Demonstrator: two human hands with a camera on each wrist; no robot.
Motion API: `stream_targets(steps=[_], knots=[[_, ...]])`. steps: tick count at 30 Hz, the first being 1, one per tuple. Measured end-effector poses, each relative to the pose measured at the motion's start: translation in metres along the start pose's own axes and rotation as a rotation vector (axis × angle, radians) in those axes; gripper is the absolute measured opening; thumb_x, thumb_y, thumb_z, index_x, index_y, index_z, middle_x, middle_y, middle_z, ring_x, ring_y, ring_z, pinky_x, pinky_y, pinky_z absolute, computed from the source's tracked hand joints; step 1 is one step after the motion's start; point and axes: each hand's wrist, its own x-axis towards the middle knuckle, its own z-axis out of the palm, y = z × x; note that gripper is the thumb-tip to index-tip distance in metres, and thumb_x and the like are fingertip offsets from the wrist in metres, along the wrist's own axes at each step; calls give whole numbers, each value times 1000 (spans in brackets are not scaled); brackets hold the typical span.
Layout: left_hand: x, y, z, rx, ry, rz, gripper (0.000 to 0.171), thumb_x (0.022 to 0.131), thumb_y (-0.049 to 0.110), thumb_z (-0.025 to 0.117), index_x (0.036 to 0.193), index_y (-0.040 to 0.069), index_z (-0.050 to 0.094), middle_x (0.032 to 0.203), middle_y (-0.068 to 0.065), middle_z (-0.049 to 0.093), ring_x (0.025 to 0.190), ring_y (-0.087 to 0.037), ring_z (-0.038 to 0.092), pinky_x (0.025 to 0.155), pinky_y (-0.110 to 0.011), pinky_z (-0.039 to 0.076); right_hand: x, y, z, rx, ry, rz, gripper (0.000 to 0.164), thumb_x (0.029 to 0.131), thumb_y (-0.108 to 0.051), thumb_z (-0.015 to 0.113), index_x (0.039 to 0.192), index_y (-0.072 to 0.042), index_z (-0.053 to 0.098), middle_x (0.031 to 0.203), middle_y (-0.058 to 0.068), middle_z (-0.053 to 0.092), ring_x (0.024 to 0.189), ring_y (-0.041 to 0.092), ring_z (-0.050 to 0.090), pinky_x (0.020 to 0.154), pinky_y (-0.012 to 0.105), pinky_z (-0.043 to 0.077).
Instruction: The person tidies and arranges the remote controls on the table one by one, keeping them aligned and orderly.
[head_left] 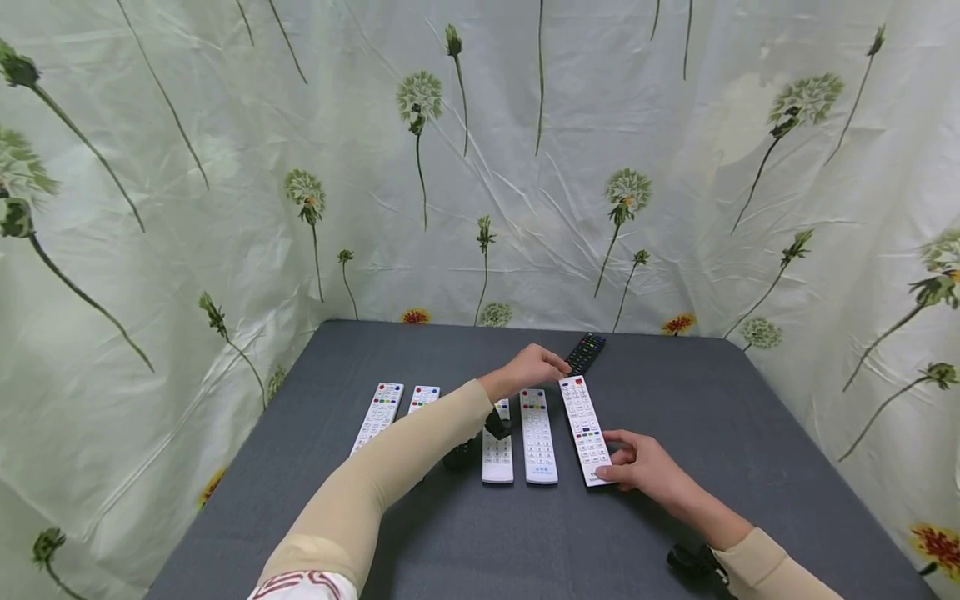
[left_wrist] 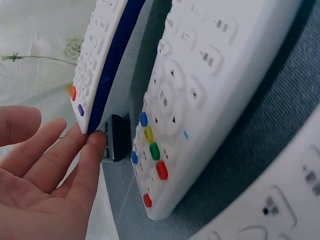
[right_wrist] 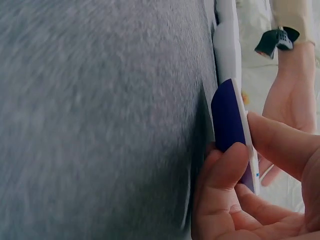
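Observation:
Between my two hands is a white remote control (head_left: 586, 429) with dark blue sides and back. My right hand (head_left: 647, 471) pinches its near end, thumb on the button face and fingers (right_wrist: 227, 167) against the blue back; in the right wrist view that end is tilted up off the table. At the far end, my left hand (head_left: 528, 371) touches the corner with outstretched fingertips (left_wrist: 92, 145), thumb apart from it. Just beyond lies a black remote (head_left: 587, 353). Left of the held one, a white remote (head_left: 538, 437) with coloured buttons lies flat.
More white remotes lie in a row: one (head_left: 497, 458) under my left wrist, one (head_left: 424, 395) partly behind the forearm, one (head_left: 380, 410) at the far left. A dark object (head_left: 459, 454) is half hidden by the arm. Flowered cloth (head_left: 480, 167) hangs behind the grey table (head_left: 487, 550).

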Motion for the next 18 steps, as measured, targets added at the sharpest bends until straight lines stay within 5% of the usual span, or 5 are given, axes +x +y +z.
stream_targets(steps=[9, 18], knots=[[4, -11, -1, 64, 2, -23, 27, 95, 10, 65, 120, 2, 74, 123, -5, 69, 102, -18, 67, 92, -36, 53, 2, -1, 15, 15, 10, -23, 76, 82, -14, 84, 142, 11, 45, 85, 9, 68, 75, 20, 64, 65, 34, 58], [6, -14, -2, 51, -98, -61, 31, 95, 13, 66, 124, 2, 71, 125, -7, 68, 107, -19, 65, 97, -37, 52, -1, -6, 25, -11, 53, -18, 66, 84, -9, 81, 140, 8, 51, 89, 10, 62, 73, 20, 63, 63, 35, 60]])
